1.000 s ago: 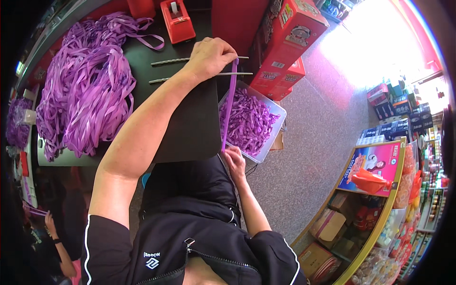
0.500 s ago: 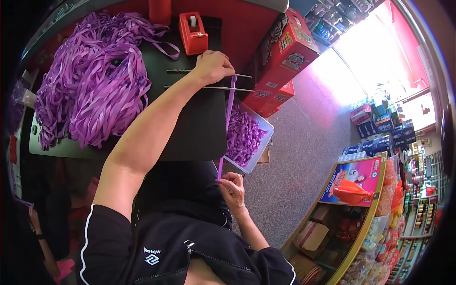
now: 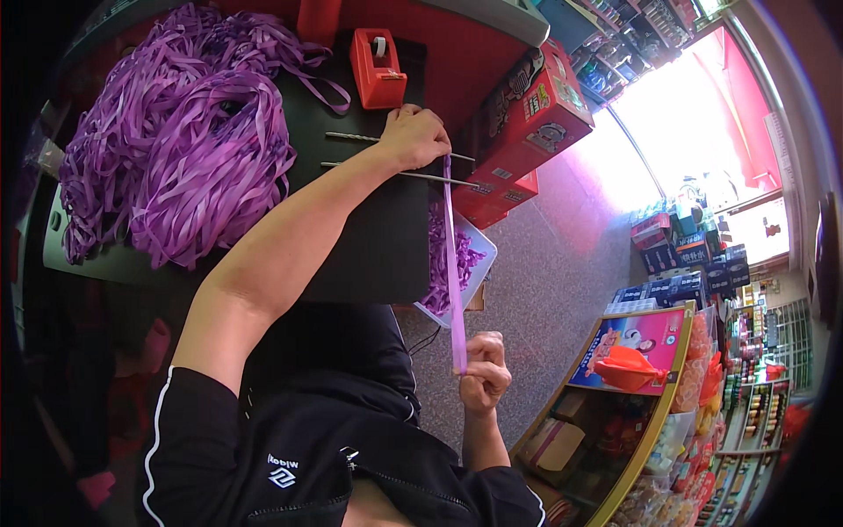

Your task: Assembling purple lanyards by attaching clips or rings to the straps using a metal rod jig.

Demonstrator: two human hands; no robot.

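Observation:
A purple ribbon [image 3: 454, 272] runs taut between my hands beyond the table's right edge. My left hand [image 3: 414, 138] pinches its upper end beside the tips of two thin metal rods. The far rod [image 3: 351, 135] has a twisted surface like a drill bit; the near rod [image 3: 430, 176] is smooth and passes close by the ribbon. My right hand [image 3: 485, 373] grips the lower end between thumb and fingers, near my right knee. Whether the ribbon loops around a rod is hidden by my left fingers.
On the dark table [image 3: 369, 255] lies a big heap of purple ribbons [image 3: 206, 167]. A red tape dispenser [image 3: 379, 70] stands behind my left hand. Below the table's right edge sits a pale bin [image 3: 477, 283] of short purple ribbon pieces. Red boxes [image 3: 536, 105] and a display case [image 3: 632, 422] stand rightward.
My right hand has moved right and slightly down, drawing out a longer stretch of ribbon. My left hand stays by the rods. The whole view has shifted a little.

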